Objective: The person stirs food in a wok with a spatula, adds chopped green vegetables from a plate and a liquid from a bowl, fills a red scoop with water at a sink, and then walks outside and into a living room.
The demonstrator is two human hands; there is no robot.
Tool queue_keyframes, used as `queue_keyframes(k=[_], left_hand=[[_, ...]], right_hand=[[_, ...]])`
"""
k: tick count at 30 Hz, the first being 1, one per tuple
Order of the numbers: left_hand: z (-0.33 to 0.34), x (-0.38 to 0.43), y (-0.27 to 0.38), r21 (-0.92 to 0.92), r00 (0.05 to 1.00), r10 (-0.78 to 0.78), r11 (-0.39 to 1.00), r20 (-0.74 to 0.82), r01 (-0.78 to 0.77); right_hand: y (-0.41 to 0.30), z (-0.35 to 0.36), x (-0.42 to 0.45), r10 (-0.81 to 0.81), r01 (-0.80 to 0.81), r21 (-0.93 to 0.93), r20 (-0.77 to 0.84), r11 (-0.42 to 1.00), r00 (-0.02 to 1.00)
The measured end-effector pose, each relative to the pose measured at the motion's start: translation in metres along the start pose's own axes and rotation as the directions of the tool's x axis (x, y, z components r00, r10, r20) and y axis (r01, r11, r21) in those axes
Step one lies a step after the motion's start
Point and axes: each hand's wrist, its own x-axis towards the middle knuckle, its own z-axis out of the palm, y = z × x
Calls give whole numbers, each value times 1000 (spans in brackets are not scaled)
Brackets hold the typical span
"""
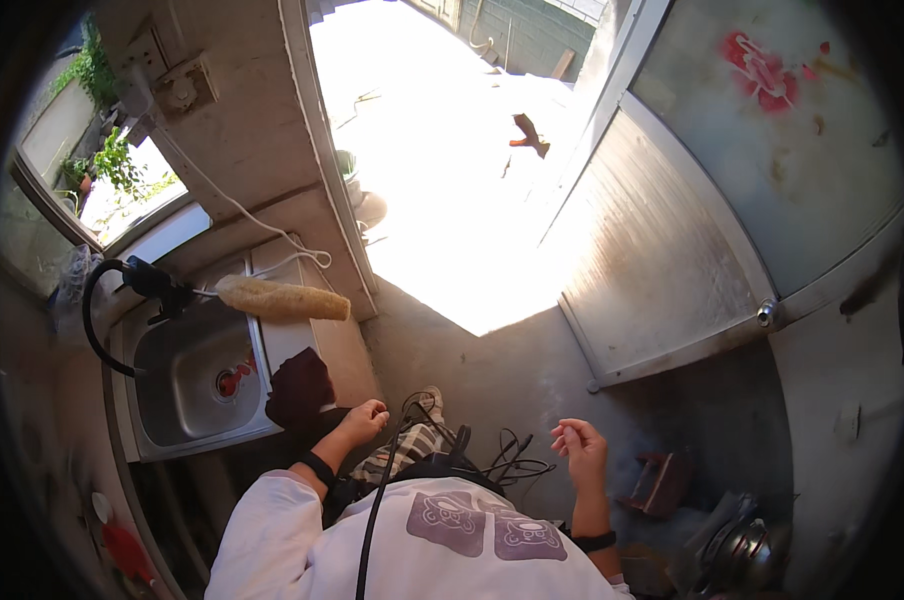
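My left hand (365, 421) hangs with curled fingers beside the front edge of the sink counter. Close to its wrist, a dark maroon cloth (300, 388) lies over the counter's edge. Whether the hand touches the cloth or holds anything is hidden by its curled fingers. Over the concrete floor (467, 375), my right hand (583, 446) is raised, its fingers loosely bent, with nothing seen in it. Both wrists wear black bands. A stainless steel sink (189, 405) is on my left, with something red at its drain. A dried loofah (283, 298) lies across its far side.
A black faucet (148, 277) with a curved hose stands at the sink. Ahead, a doorway opens onto bright ground; the metal-framed door (662, 247) is swung right. Black cables (516, 465) trail by my feet. A reddish-brown stool (654, 484) and shiny metal ware (744, 551) sit lower right.
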Motion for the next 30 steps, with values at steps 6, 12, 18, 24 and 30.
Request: queue_keyframes(k=[6, 12, 18, 24, 30], left_hand=[[39, 164, 101, 89, 985, 145, 984, 91, -153], [-29, 288, 172, 148, 995, 90, 984, 35, -94], [-110, 400, 184, -97, 985, -169, 981, -18, 167], [-191, 478, 132, -225, 923, -380, 906, -64, 358], [-299, 496, 203, -422, 928, -323, 879, -185, 222]], right_hand=[[-21, -30, 106, 121, -131, -75, -128, 989, 984], [-81, -53, 238, 102, -158, -162, -306, 974, 946], [-74, -10, 398, 254, -270, -68, -176, 961, 951], [-72, 48, 613, 288, -270, -163, 94, 949, 953], [-125, 116, 870, 144, -103, -167, 259, 981, 955]])
